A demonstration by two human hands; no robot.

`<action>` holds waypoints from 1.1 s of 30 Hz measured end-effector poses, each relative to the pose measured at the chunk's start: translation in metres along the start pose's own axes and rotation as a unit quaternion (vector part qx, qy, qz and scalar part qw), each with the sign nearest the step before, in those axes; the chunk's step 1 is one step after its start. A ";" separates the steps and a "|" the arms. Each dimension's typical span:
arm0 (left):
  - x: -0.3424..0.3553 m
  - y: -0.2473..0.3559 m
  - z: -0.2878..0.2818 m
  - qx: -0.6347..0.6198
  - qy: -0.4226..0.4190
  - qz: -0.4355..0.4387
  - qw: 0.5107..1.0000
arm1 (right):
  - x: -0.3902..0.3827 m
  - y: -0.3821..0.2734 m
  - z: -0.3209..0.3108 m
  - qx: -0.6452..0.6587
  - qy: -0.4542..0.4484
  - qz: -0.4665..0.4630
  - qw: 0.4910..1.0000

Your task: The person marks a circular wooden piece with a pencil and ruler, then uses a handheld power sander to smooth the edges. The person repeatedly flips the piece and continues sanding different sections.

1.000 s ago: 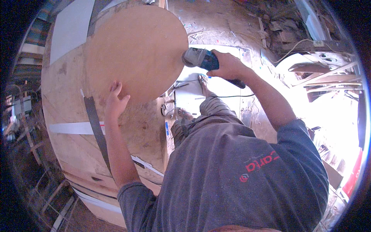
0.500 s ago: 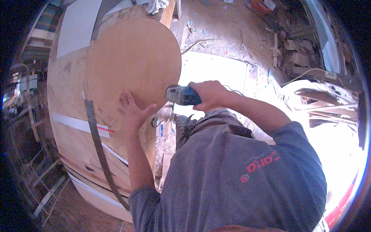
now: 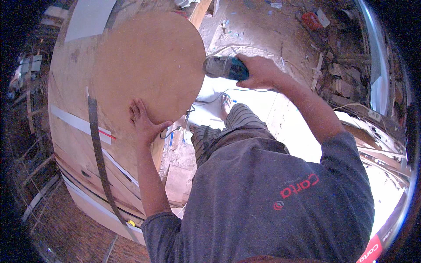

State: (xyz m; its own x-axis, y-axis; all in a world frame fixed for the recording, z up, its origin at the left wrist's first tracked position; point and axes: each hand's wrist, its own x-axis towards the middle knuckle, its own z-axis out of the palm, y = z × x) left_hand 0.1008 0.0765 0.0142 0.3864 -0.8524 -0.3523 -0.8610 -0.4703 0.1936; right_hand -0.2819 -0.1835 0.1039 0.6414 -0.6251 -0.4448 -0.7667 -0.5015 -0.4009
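A round, thin wooden board (image 3: 151, 61) lies flat on the workbench (image 3: 66, 92). My left hand (image 3: 144, 120) rests on its near edge with the fingers stretched out and the thumb spread along the rim. In my right hand (image 3: 258, 71) is a teal handheld power tool (image 3: 237, 69), my fingers wrapped round its body. Its rounded grey head is at the disc's right rim; I cannot tell whether it touches, and its exact kind does not show. A dark cord (image 3: 258, 90) trails below the tool.
A dark flat strip (image 3: 97, 144) and a white strip (image 3: 79, 124) lie on the bench left of my left arm. A white sheet (image 3: 90, 17) is at its far end. Scraps litter the floor; wood pieces (image 3: 346, 83) are piled at right. My foot (image 3: 225, 104) stands below the tool.
My right hand has moved the power tool away from me and slightly right, following the disc's rim. My left hand stays on the board. The view has shifted somewhat.
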 end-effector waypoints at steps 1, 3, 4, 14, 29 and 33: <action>0.001 0.001 0.000 -0.004 -0.001 0.000 1.000 | 0.005 0.007 -0.005 -0.007 0.015 -0.005 1.000; 0.002 0.001 -0.001 -0.008 0.011 0.016 1.000 | 0.018 0.018 -0.008 -0.010 0.038 -0.013 0.999; 0.002 0.001 -0.002 -0.009 0.018 0.025 0.999 | 0.021 0.016 -0.014 -0.009 0.034 0.003 0.999; 0.004 -0.003 -0.011 -0.071 -0.028 0.031 0.997 | -0.014 -0.056 0.045 -0.008 -0.060 -0.025 0.998; 0.006 -0.007 -0.019 -0.074 -0.034 0.042 0.996 | -0.038 -0.092 0.050 -0.039 -0.076 -0.019 0.996; 0.009 -0.008 -0.012 -0.074 -0.019 0.046 0.996 | -0.020 -0.044 0.025 -0.020 -0.032 -0.002 0.999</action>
State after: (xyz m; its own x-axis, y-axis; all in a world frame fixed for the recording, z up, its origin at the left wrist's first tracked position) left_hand 0.1149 0.0695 0.0207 0.2920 -0.8856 -0.3612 -0.8333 -0.4209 0.3583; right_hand -0.2604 -0.1336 0.1109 0.6432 -0.5842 -0.4950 -0.7643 -0.5282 -0.3699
